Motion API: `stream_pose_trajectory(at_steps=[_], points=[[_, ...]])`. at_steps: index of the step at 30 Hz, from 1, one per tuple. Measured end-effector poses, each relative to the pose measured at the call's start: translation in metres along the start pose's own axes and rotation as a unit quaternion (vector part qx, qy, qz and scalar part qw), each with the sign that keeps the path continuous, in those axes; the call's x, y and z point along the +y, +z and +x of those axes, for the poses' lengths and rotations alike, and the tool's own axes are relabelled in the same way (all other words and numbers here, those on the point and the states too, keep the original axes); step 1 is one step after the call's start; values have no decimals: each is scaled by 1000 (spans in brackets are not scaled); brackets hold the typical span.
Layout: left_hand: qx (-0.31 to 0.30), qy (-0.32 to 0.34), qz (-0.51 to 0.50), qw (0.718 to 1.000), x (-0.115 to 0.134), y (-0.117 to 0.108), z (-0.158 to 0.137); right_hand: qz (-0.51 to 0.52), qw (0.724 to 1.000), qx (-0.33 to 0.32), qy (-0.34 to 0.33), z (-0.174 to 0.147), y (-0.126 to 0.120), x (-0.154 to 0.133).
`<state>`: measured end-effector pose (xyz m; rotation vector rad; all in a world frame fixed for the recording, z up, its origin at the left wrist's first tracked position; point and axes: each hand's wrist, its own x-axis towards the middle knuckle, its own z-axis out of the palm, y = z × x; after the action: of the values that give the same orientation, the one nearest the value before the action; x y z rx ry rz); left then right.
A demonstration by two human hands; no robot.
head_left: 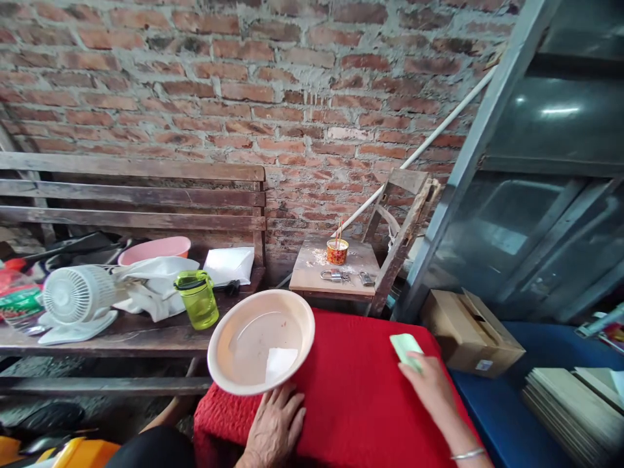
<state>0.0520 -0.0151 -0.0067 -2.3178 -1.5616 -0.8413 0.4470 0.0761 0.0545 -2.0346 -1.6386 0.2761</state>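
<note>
My left hand rests on the red cloth with its fingers stretched out, the tips at the near rim of a pale pink basin. Shallow water appears to stand in the basin, and a white square piece lies in it. Over the right part of the red cloth, my right hand is closed on a light green flat pad. The pad sticks out beyond the fingers; whether it is cloth or sponge I cannot tell. A bangle circles the right wrist.
On the wooden bench at left are a white fan, a green bottle and a pink tub. A small table holds a tin with sticks and padlocks. At right stand a cardboard box and stacked boards.
</note>
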Motion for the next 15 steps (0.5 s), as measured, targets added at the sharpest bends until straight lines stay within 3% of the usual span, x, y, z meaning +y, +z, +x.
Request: stream_pose_trajectory(at_steps=[3,6,8,10,13,15], points=[[4,8,10,1000,-1,-2,1,17,992,-59,-106,-23,39,-61],[3,14,9,1000,-1,-4,3,-5,989,-72,-132,-27,45,-68],[1,13,9,1000,-2,-5,3,-19,996,-47,-77,-22,24,-38],[1,12,13,1000,-2,-4,3,-22,1000,-12,7,-16,-10,9],[1,16,22,1000,-2,-1,1,-42,990,30,128,-20,-65,88],[4,14,29,999,-4,0,0,-26,979,91,179,-28,-87,129]])
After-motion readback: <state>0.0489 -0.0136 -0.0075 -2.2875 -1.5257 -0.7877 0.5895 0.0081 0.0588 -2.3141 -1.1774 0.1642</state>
